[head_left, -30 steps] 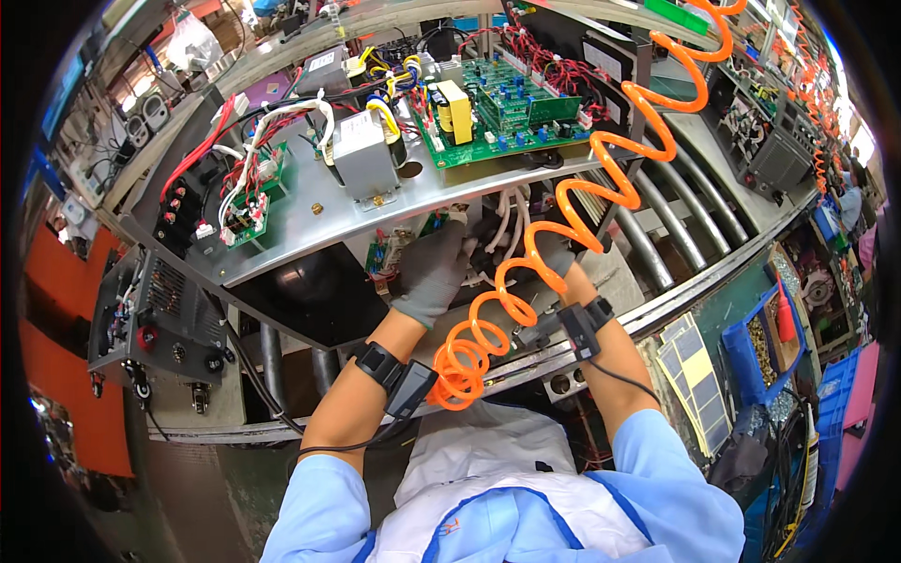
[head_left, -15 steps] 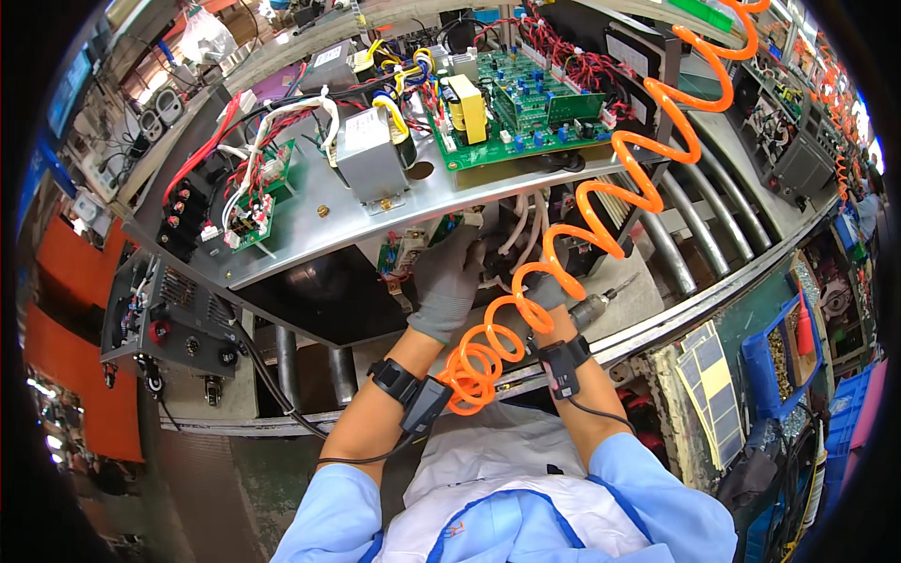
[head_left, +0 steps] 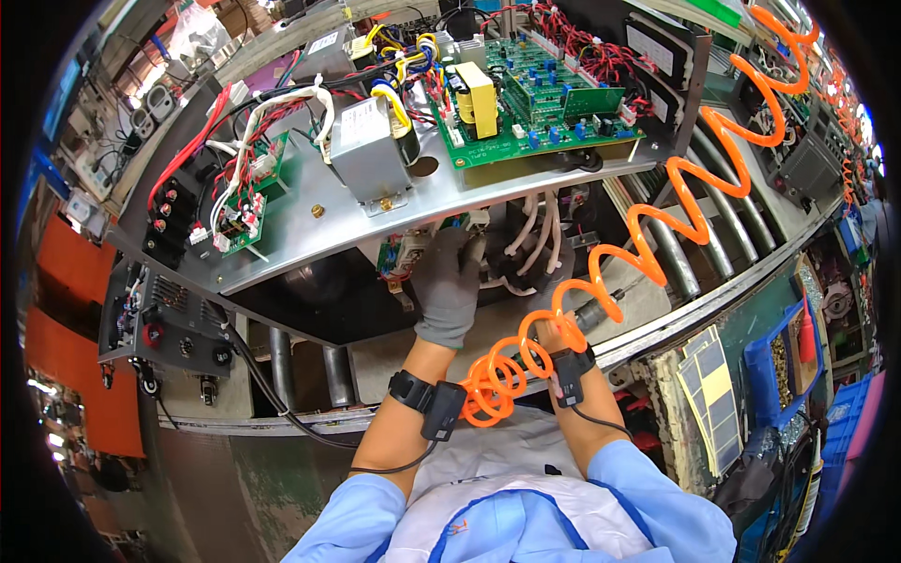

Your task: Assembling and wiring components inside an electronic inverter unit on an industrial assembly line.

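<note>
An electronics unit with a metal upper tray (head_left: 282, 246) stands before me, its black lower bay lying under that tray. My left hand (head_left: 445, 293), in a grey glove, reaches up into the bay beside a small green circuit board with white parts (head_left: 405, 253). Its fingertips are partly hidden, so I cannot tell whether they grip anything. My right hand (head_left: 557, 278), also gloved, is near several pale cables (head_left: 538, 233) in the bay. An orange coiled air hose (head_left: 615, 255) crosses in front of it and its fingers are hard to see. A power screwdriver (head_left: 595, 311) lies next to my right wrist.
On the tray sit a large green circuit board (head_left: 526, 103), a metal-cased transformer (head_left: 368, 148) and red wires (head_left: 176, 155). Metal rollers (head_left: 668, 251) run to the right. A grey chassis (head_left: 169, 324) stands at left, a blue bin (head_left: 771, 371) at right.
My left hand has shifted slightly right and stays in the bay. The coiled hose has swung right, and more of the pale cables shows. The unit appears a little larger in view.
</note>
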The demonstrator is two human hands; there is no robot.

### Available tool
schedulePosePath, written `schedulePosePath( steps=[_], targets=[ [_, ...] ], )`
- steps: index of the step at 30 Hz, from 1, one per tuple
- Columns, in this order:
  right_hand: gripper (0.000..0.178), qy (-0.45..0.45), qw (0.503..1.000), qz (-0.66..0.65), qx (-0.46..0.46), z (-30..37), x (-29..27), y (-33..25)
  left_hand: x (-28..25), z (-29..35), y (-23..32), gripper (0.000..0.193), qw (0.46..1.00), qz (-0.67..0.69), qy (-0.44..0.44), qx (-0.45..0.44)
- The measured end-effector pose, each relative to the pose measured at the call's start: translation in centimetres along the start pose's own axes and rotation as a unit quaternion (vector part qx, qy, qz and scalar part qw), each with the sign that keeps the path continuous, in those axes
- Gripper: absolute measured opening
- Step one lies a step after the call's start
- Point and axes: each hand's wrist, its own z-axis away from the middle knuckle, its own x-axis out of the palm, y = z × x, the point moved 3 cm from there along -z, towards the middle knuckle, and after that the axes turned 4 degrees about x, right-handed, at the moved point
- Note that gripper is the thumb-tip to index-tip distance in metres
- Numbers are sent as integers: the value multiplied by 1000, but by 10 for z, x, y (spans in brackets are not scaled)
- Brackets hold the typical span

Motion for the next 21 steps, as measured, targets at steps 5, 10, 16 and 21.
schedulePosePath(
  steps=[5,10,16,21],
  targets=[
    [25,15,998,65,-10,-8,-7,-8,2,-6,1,15,1000,-22,-6,14],
    [24,64,977,201,-39,-29,-16,-27,1,-12,6,16,997,-65,-50,11],
    [42,279,913,283,95,15,-48,-99,9,-9,1,17,997,-65,-38,5],
    [99,163,785,492,339,47,-40,-79,19,-6,4,15,997,-60,-10,48]
  ],
)
